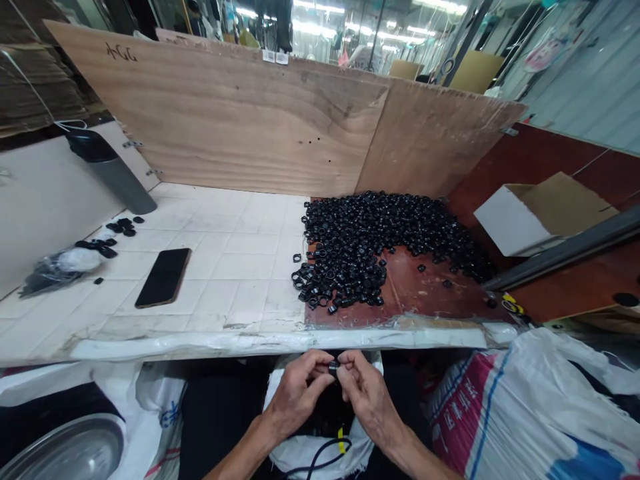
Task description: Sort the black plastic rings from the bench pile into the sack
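My left hand [295, 393] and my right hand [367, 393] meet low in the head view, just below the table edge. Their fingertips together pinch a small black ring [333, 369], partly hidden by my fingers. A large heap of similar black rings [360, 247] covers the table's right half, spreading over a red-brown board [415, 280]. Under my hands, a white sack [320, 460] holds a black cord [320, 463] with a yellow mark.
A black phone [163, 277] and a plastic bag [60, 270] lie on the white tiled tabletop [225, 267], with a few black pieces nearby. Plywood boards [215, 113] wall the back. A grey flask [113, 170], open white box [530, 213], woven sack [530, 407], and steel basin [65, 450] surround the table.
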The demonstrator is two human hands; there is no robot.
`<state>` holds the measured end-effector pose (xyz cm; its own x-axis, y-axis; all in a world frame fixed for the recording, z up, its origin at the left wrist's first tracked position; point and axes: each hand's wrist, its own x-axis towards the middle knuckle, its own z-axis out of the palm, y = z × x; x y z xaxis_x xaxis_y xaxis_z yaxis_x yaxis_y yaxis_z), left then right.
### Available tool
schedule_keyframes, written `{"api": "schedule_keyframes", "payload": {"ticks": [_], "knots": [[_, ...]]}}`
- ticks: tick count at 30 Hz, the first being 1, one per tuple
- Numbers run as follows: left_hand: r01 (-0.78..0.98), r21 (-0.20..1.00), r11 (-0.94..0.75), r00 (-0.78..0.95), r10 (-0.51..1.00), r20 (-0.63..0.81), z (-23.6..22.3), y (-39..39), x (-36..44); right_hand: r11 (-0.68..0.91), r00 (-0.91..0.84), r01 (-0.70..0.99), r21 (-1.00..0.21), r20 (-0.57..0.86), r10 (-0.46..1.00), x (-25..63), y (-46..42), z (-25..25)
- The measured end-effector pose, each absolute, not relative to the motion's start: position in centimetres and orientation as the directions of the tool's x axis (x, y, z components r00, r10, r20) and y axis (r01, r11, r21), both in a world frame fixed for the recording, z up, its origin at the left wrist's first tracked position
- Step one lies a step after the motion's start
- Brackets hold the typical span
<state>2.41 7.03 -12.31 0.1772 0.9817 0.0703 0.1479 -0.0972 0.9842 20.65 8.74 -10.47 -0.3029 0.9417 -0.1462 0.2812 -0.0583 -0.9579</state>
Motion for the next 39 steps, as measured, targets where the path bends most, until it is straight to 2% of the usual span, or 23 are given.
{"api": "schedule_keyframes", "payload": {"ticks": [2, 4, 6, 8, 10, 11, 13, 15, 18, 20, 23, 26, 31, 35, 39], "knots": [[0.068, 0.996, 0.054, 0.144, 0.988, -0.063, -12.1, 6.9, 2.6, 0.084, -0.343, 0.308, -0.948, -0.028, 0.939, 20.6, 8.9, -9.9], [0.062, 0.995, 0.074, 0.148, 0.986, -0.082, -12.2, 6.7, 2.6, 0.033, -0.359, 0.283, -0.958, -0.075, 0.93, 20.2, 8.9, -9.7], [0.137, 0.989, -0.046, 0.152, 0.988, 0.025, -12.5, 6.5, 2.4, -0.164, -0.35, 0.206, -0.965, -0.229, 0.909, 19.9, 8.7, -10.1], [0.231, 0.943, -0.24, 0.206, 0.959, 0.193, -12.6, 6.1, 2.2, -0.385, -0.353, 0.114, -0.916, -0.399, 0.846, 19.9, 8.2, -11.1], [0.287, 0.876, -0.388, 0.338, 0.896, 0.287, -12.4, 5.9, 1.8, -0.492, -0.382, 0.119, -0.863, -0.497, 0.779, 20.3, 8.0, -12.3], [0.3, 0.852, -0.428, 0.416, 0.863, 0.287, -12.2, 5.9, 1.5, -0.482, -0.39, 0.173, -0.859, -0.509, 0.767, 20.8, 8.0, -12.7], [0.329, 0.828, -0.453, 0.517, 0.821, 0.244, -11.7, 6.5, 1.1, -0.326, -0.378, 0.328, -0.887, -0.44, 0.815, 21.7, 9.0, -13.0], [0.388, 0.811, -0.438, 0.486, 0.845, 0.223, -11.5, 7.8, 0.9, -0.07, -0.334, 0.463, -0.884, -0.247, 0.909, 22.5, 11.0, -12.5], [0.55, 0.763, -0.341, 0.226, 0.94, 0.257, -11.9, 11.3, 1.4, 0.296, -0.301, 0.593, -0.749, 0.135, 0.944, 22.6, 15.3, -11.0], [0.644, 0.71, -0.284, 0.091, 0.95, 0.297, -12.2, 13.8, 2.2, 0.446, -0.339, 0.662, -0.603, 0.289, 0.895, 22.2, 17.9, -10.6], [0.729, 0.631, -0.266, 0.057, 0.942, 0.331, -12.1, 16.5, 3.5, 0.502, -0.395, 0.756, -0.421, 0.319, 0.862, 21.5, 20.3, -11.0], [0.742, 0.635, -0.218, 0.023, 0.954, 0.3, -11.2, 17.2, 3.9, 0.493, -0.399, 0.801, -0.339, 0.311, 0.863, 21.3, 21.0, -12.1], [0.679, 0.7, -0.22, -0.032, 0.944, 0.328, -9.9, 15.5, 2.4, 0.563, -0.46, 0.759, -0.326, 0.343, 0.819, 21.5, 20.6, -12.6], [0.619, 0.741, -0.262, -0.013, 0.939, 0.342, -10.9, 13.9, 1.2, 0.618, -0.505, 0.707, -0.343, 0.366, 0.782, 21.8, 20.2, -12.5], [0.67, 0.687, -0.281, 0.052, 0.941, 0.335, -12.3, 14.3, 1.7, 0.651, -0.539, 0.678, -0.342, 0.371, 0.756, 22.0, 19.9, -12.3]]}}
